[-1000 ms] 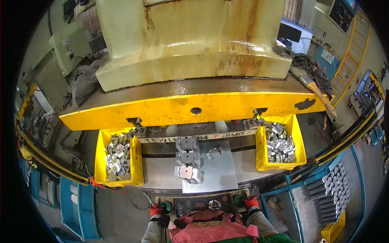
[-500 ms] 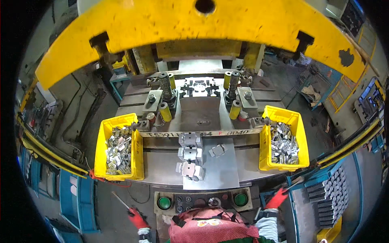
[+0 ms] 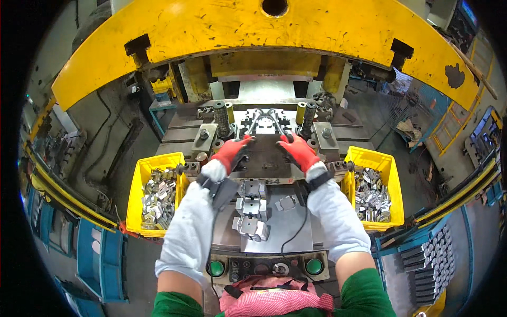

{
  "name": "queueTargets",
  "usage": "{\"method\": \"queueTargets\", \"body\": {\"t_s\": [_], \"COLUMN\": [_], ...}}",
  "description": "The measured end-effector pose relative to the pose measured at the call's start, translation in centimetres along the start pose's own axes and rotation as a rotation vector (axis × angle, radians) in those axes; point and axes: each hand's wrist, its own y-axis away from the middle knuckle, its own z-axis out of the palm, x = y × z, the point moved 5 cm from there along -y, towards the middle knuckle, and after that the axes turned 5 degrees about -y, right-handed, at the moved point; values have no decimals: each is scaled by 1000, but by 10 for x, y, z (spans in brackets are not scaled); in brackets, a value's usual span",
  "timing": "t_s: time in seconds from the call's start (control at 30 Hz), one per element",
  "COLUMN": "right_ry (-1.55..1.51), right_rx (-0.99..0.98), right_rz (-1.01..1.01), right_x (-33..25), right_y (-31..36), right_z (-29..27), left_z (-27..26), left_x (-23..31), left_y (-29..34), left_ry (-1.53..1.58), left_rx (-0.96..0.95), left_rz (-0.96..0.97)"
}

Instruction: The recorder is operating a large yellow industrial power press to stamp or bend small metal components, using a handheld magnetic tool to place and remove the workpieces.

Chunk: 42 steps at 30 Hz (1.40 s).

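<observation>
My left hand (image 3: 231, 153), in a red glove, is closed on a thin metal rod-like tool (image 3: 254, 122). Opposite it, my right hand (image 3: 300, 152) in a matching glove grips a second such tool (image 3: 277, 122). Both tools point inward over the bright die (image 3: 243, 117) of the press; whether their ends hold a part there is too small to tell. Nearer to me, a column of stacked grey metal parts (image 3: 251, 207) sits on a pale metal sheet (image 3: 280, 232). One flat metal part (image 3: 287, 203) lies alone to the right of the stacks.
Yellow bins (image 3: 132, 198) (image 3: 398, 201) full of small metal pieces flank the press bed. The yellow press ram (image 3: 274, 34) hangs above. Guide posts (image 3: 220, 119) (image 3: 309, 119) stand beside the die. Green buttons (image 3: 215, 268) (image 3: 315, 266) are on the front panel.
Both hands have swung from low at my sides, forward and inward to the die, each keeping its tool. The stacks and the single flat part stay where they were.
</observation>
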Motion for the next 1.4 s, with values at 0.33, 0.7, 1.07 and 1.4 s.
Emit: {"method": "queueTargets", "body": {"t_s": [0.33, 0.7, 1.07, 1.4], "right_ry": [-79, 368, -315, -70], "right_rx": [566, 409, -197, 127], "right_rz": [-139, 333, 539, -35], "right_x": [-22, 45, 102, -27], "right_y": [166, 318, 249, 63], "right_z": [-77, -90, -30, 3], "left_z": [-29, -159, -87, -71], "left_x": [-24, -240, -187, -204], "left_y": [119, 308, 307, 310], "left_ry": [259, -9, 352, 370], "left_rx": [434, 792, 695, 836], "left_rz": [59, -332, -118, -115]}}
